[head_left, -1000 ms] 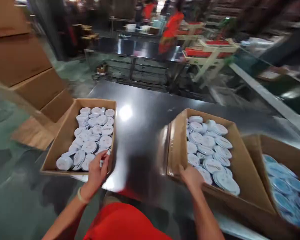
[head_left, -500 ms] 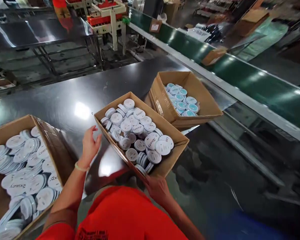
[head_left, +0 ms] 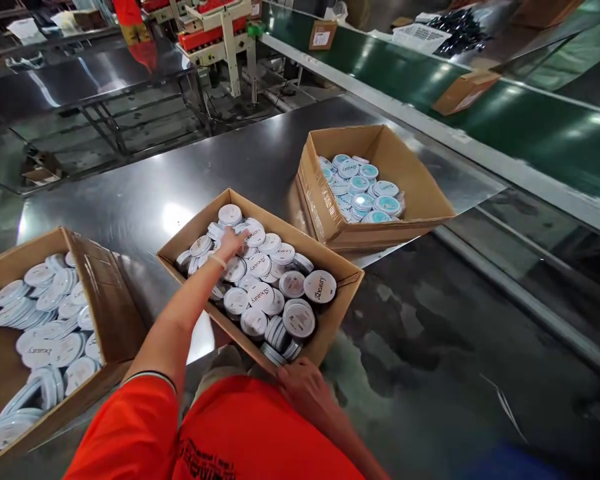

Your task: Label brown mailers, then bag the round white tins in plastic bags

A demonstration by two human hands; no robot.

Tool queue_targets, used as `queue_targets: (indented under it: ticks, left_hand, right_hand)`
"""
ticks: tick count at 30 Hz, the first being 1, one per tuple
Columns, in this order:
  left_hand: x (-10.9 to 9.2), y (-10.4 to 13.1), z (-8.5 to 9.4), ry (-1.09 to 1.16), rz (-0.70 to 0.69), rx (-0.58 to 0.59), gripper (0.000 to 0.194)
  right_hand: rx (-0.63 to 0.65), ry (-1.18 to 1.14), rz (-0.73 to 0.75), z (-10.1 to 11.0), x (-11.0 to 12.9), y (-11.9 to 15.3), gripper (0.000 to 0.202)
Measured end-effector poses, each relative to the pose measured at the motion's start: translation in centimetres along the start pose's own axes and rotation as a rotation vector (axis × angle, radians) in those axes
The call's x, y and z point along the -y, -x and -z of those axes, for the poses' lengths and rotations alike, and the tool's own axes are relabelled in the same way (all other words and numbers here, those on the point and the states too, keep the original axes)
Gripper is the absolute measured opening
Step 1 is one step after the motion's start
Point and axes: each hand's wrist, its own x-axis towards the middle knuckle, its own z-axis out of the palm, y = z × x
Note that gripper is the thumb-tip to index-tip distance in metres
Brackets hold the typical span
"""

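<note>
In the middle, a cardboard box (head_left: 353,283) full of round white discs (head_left: 260,297), printed with "beauty", rests partly on the metal table and reaches over its near edge. My left hand (head_left: 234,241) is inside it, fingers stretched out over the discs at the far left part of the pile. Whether its fingertips press on a disc is hard to see. My right hand (head_left: 305,385) grips the near end wall of this box, close to my body, its fingers partly hidden by the cardboard.
On the left stands another cardboard box (head_left: 103,300) of similar discs. A third box (head_left: 420,190) at the back right holds white and turquoise discs. The metal table (head_left: 260,163) lies beneath them. Beyond runs a green conveyor (head_left: 390,70) carrying small cartons (head_left: 465,90).
My left hand has moved from outside the box's left wall onto the discs inside. The middle box has shifted left, away from the back right box, and the discs have resettled.
</note>
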Motion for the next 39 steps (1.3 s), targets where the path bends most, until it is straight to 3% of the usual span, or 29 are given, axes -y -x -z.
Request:
queue_targets:
  ticks: [3, 6, 16, 21, 27, 31, 36, 38, 39]
  left_hand:
    - [-0.3, -0.7, -3.2, 0.155, 0.173, -0.044, 0.048]
    - [-0.4, -0.1, -3.3, 0.284, 0.215, -0.057, 0.053]
    - [-1.3, 2.8, 5.7, 0.57, 0.051, 0.037, 0.062]
    - [-0.9, 2.7, 8.1, 0.582, -0.002, 0.042, 0.074]
    - [-0.8, 2.3, 9.6, 0.597, 0.016, 0.047, 0.077]
    - [-1.0, 2.3, 9.8, 0.594, 0.031, 0.062, 0.074]
    - [-1.5, 2.5, 11.0, 0.591, 0.056, 0.08, 0.072]
    - [-1.9, 2.6, 12.0, 0.521, 0.028, 0.099, 0.066]
    - [-2.3, 2.6, 12.4, 0.463, -0.009, 0.104, 0.062]
  right_hand:
    - [-0.043, -0.026, 0.045, -0.7, -0.4, 0.3, 0.015]
    - [-0.083, -0.057, 0.041, -1.6, -0.6, 0.5, 0.016]
    - [0.002, -0.026, -0.046, -1.8, -0.3, 0.0, 0.015]
    - [0.017, -0.062, -0.104, -0.7, 0.6, -0.4, 0.018]
    - [-0.004, -0.182, -0.15, 1.1, 1.2, -1.1, 0.013]
    - [-0.155, -0.238, -0.174, 1.2, 1.1, -1.3, 0.026]
    - [-0.324, -0.206, -0.234, -0.7, 1.3, -0.8, 0.031]
    - [-0.516, -0.152, -0.382, -0.8, 0.7, -1.3, 0.036]
    - [-0.606, -0.109, -0.528, -0.4, 0.2, -1.8, 0.039]
